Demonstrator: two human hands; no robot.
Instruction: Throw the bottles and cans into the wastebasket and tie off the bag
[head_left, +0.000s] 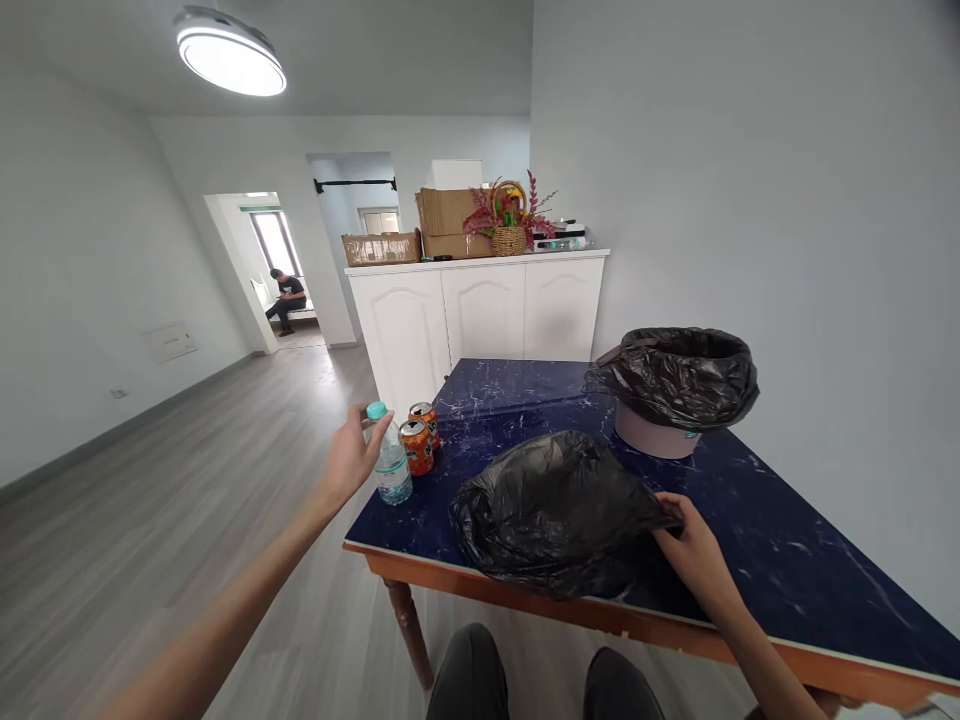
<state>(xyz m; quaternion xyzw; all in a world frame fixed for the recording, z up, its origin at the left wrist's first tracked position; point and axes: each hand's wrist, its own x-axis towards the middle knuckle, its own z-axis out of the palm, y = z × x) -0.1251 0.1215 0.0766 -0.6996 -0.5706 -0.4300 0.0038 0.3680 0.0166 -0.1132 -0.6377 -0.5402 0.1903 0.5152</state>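
1. The left hand (352,455), left of centre in the frame, grasps the bottle (393,472) at its neck, thumb on one side and fingers on the other, just under the cap (376,410). How hard it presses cannot be told.
2. The bottle is upright by the left edge of the table (795,565), right beside the near can (418,455); the far can (433,430) is just behind that one. Both cans stand upright.
3. The right hand (697,562), lower right, pinches the right end of the bag (555,515) between thumb and fingers. The bag lies crumpled and puffed at lower centre, its front reaching the table's near edge. What it holds, if anything, cannot be seen.
4. The bin (652,436) stands upright behind the right hand, its liner (675,385) folded loosely over the rim.
5. The likeliest trouble is at the left: a sideways swing of the bottle could knock the near can into the far can, and either might topple or go over the edge.
6. Holding the bottle so high, the left hand could let its base swing, or lose it if the grip slackens.
7. The bag's thin film could tear or slip under a hard pull from one end, or slide off the near edge by its own slackness.
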